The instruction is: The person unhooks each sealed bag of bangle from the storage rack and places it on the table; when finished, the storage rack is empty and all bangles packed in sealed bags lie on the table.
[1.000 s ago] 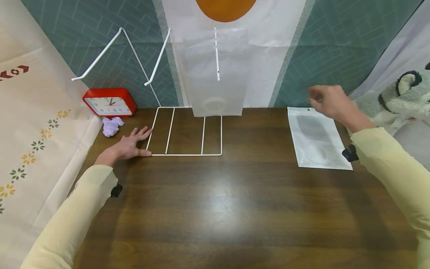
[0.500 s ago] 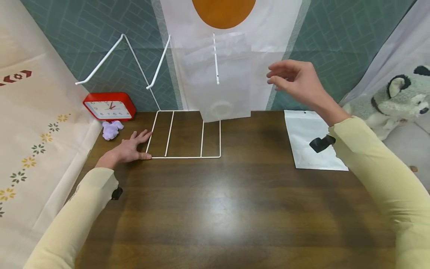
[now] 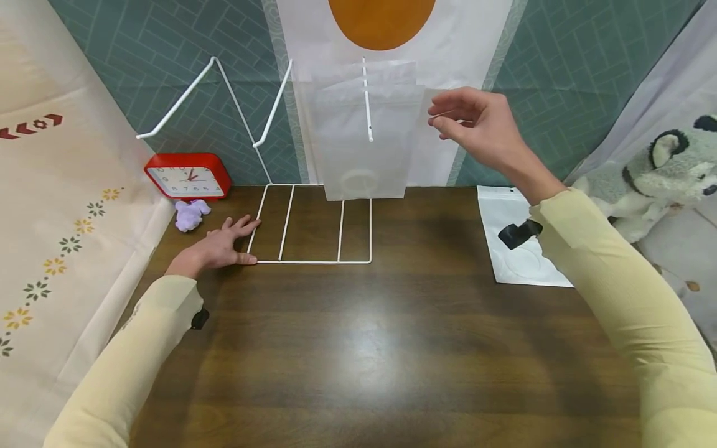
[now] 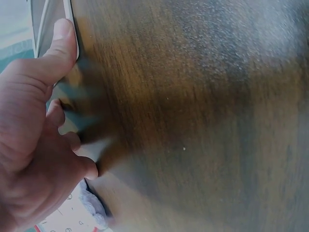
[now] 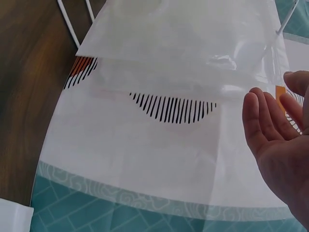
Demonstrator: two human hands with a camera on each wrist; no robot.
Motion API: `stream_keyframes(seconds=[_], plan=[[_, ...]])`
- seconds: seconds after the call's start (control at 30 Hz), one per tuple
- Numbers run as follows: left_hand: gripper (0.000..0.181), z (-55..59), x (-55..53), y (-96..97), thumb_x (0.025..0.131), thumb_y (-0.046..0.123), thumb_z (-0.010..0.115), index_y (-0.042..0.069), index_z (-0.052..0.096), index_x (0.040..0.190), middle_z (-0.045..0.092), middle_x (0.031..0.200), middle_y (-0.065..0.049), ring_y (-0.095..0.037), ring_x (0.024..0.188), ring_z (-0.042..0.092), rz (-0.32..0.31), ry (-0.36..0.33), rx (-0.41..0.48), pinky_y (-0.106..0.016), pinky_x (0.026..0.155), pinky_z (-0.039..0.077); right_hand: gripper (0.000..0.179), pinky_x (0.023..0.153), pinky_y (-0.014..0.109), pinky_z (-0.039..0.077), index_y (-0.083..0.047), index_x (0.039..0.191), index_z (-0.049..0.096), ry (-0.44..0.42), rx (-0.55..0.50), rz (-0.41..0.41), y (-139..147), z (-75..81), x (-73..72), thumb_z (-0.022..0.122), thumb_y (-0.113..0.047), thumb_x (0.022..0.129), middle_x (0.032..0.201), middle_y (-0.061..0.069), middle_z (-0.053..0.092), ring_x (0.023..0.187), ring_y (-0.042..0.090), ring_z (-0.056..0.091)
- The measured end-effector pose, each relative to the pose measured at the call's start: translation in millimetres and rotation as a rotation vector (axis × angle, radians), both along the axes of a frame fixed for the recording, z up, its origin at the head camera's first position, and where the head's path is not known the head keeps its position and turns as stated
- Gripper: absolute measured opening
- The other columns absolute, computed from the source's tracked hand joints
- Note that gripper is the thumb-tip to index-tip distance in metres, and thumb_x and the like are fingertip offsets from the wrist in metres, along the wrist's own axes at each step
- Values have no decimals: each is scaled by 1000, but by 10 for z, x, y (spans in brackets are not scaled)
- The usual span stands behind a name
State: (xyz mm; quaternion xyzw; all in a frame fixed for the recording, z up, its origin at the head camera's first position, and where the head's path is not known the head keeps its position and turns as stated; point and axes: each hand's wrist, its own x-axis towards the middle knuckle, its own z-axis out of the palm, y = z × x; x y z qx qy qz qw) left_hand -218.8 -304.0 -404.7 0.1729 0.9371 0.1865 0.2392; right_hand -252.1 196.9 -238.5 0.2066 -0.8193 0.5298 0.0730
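A white wire rack stands against the back wall, its base flat on the table. My left hand rests at the base's left end, fingers spread and thumb at the front corner. In the left wrist view, the thumb lies along the white wire. Frosted zip bags hang from the rack's right prong. My right hand is raised just right of these bags, fingers loosely bent. In the right wrist view, the thumb stands apart from the fingers, with nothing held between them.
A white zip bag lies flat on the table at the right, partly under my forearm. A red clock and a small purple plush toy stand left of the rack. A grey plush animal sits at far right.
My right hand has moved left from above the flat bag to beside the hanging bags. The hanging bags swung right, then back. My left hand has stayed on the rack.
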Motion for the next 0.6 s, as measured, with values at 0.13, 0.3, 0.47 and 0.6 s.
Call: stream_keyframes(seconds=[0.13, 0.3, 0.47, 0.6], plan=[[98, 8, 8, -8, 86, 39, 77, 6, 21, 158, 6, 162, -28, -61, 141, -3, -1, 3, 2, -82, 100, 4, 36, 85, 26, 55, -4, 128, 66, -11, -17, 19, -48, 13, 2, 71, -7, 92, 120, 12, 69, 104, 14, 68], [98, 4, 8, -13, 85, 38, 78, 7, 21, 159, 5, 163, -27, -59, 142, -4, 14, -11, 8, -81, 102, 2, 41, 92, 28, 51, -7, 133, 63, 11, 27, -6, -88, 15, -14, 71, -11, 93, 122, 10, 67, 109, 16, 65], [98, 3, -3, -15, 84, 38, 79, 6, 22, 158, 6, 163, -27, -59, 142, -3, 15, -1, 13, -80, 103, 3, 43, 97, 29, 48, -7, 134, 61, 25, 5, -15, -112, 21, -56, 71, -10, 93, 123, 10, 66, 111, 17, 63], [98, 1, -5, -16, 84, 39, 79, 6, 23, 158, 8, 162, -27, -60, 142, -2, 9, 9, 8, -80, 103, 5, 44, 99, 30, 47, -7, 134, 61, -3, -40, -9, -139, 26, -101, 72, -10, 92, 124, 10, 65, 112, 19, 62]])
